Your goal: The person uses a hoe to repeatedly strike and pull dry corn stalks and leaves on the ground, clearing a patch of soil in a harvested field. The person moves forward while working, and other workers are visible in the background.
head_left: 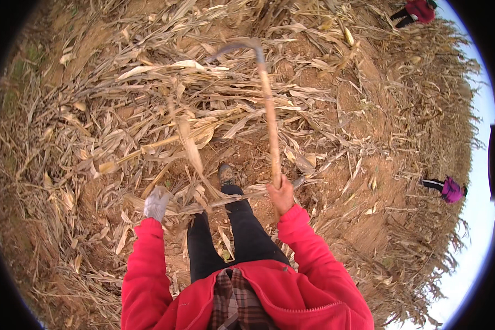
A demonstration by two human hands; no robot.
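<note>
My right hand (281,194), bare, is wrapped round the lower end of a sickle's long wooden handle (270,118). The sickle points away from me, its curved dark blade (234,47) bending left above the flattened stalks. My left hand (157,203), in a pale glove, is closed on a dry corn stalk (225,202). That stalk runs right across the front of my legs, with withered leaves along it. Just beyond my left hand, a long dry leaf (188,144) stands up, slightly blurred.
Cut corn stalks (203,118) lie in a thick layer ahead. My shoe (226,174) is on brown soil among loose leaves. A yellowish corn cob (348,37) lies at the far right. Standing dry corn (440,104) edges the field, near one person (422,11) in red and another (452,190) in purple.
</note>
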